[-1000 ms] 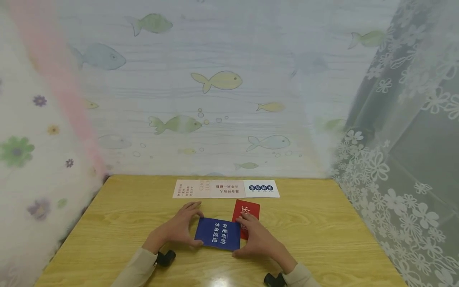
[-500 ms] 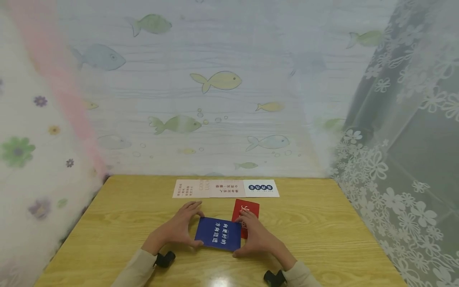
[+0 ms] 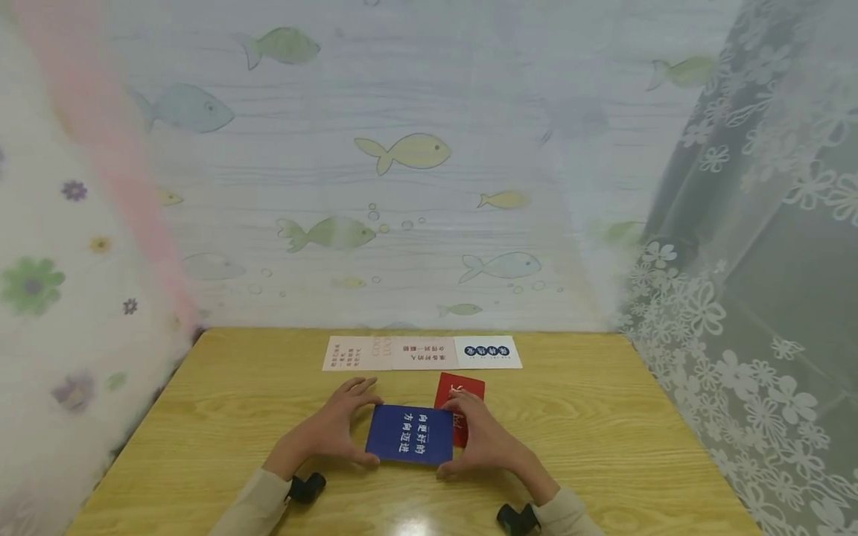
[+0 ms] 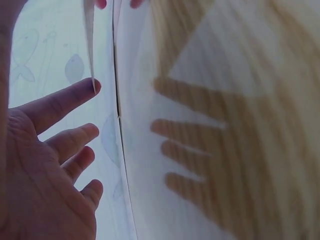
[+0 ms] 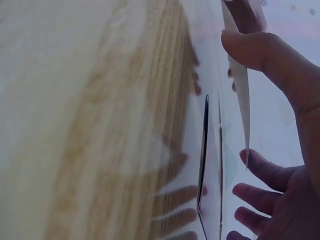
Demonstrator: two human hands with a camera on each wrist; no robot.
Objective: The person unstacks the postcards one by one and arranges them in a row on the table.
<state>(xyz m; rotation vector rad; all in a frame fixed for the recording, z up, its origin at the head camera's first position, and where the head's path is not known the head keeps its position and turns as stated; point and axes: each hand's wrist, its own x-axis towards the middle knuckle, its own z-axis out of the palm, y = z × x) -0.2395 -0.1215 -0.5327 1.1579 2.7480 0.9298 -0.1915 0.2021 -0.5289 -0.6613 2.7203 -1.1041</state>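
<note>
A blue card [image 3: 410, 435] with white Chinese characters is held by its corners between both hands. My left hand [image 3: 334, 426] pinches its left side, thumb at the near corner and index finger at the far one. On the right side my right hand [image 3: 484, 439] grips it the same way. Seen edge-on in the left wrist view, the card [image 4: 89, 40] meets the index fingertip; the other fingers spread below. The right wrist view has the card [image 5: 241, 95] raised over the table, between thumb and index finger. A red card [image 3: 462, 387] lies on the table, partly hidden behind the right hand.
At the back of the wooden table [image 3: 576, 424] lies a row of pale printed cards [image 3: 424, 353], ending on the right in a white card [image 3: 488, 353] with dark blue circles. Behind stands a fish-print cloth [image 3: 415, 223]; lace curtain [image 3: 710, 320] hangs at right.
The blue card has shifted slightly to the right and sits a little more level. The right hand has moved slightly rightward with it; the left hand barely differs.
</note>
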